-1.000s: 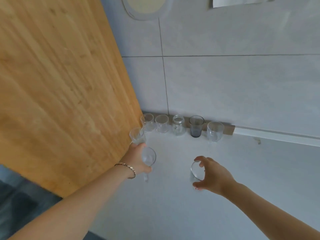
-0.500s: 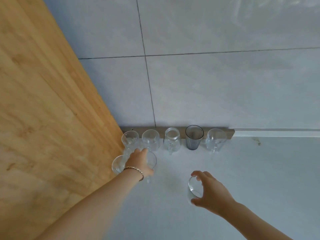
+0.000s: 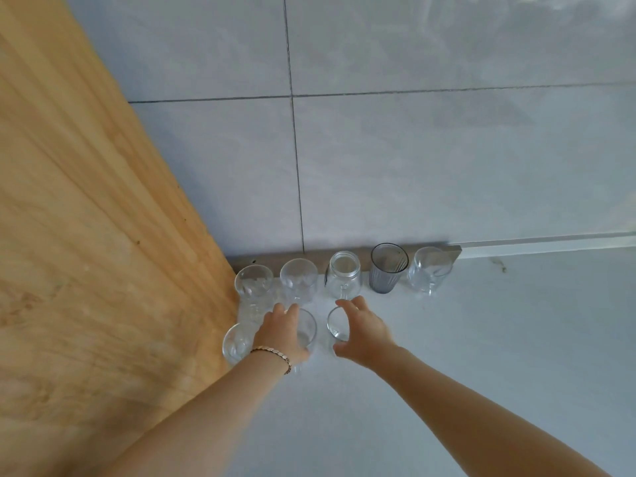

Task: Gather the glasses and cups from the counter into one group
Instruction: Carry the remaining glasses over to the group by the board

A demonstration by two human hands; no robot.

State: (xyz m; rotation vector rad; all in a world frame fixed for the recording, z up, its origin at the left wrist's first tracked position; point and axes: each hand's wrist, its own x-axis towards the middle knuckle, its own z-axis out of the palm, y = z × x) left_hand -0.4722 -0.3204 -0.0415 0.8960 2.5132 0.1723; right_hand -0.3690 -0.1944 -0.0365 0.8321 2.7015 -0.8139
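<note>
From the head view we see five glasses lined up on the white desk (image 3: pixel 481 356) against the tiled wall (image 3: pixel 413 166), the grey tumbler (image 3: pixel 387 273) fourth from the wooden panel (image 3: pixel 86 270). Nearer us than the tumbler, our left hand (image 3: pixel 280 333) wraps its fingers (image 3: pixel 292 309) over a clear glass (image 3: pixel 306 327), with another glass (image 3: pixel 235 342) beside it by the panel. Our right hand (image 3: pixel 363 333) grips a small glass (image 3: pixel 337 327) between curled fingers and thumb, just beside the left one.

Home kitchen, likely. Pale surface (image 3: pixel 481 339) meets grey tiled wall (image 3: pixel 413 166) with grout lines; wooden panel (image 3: pixel 86 235) at left; drinking glasses (image 3: pixel 298 278), jar mug (image 3: pixel 343 274), smoked tumbler (image 3: pixel 388 268) lined along wall.
</note>
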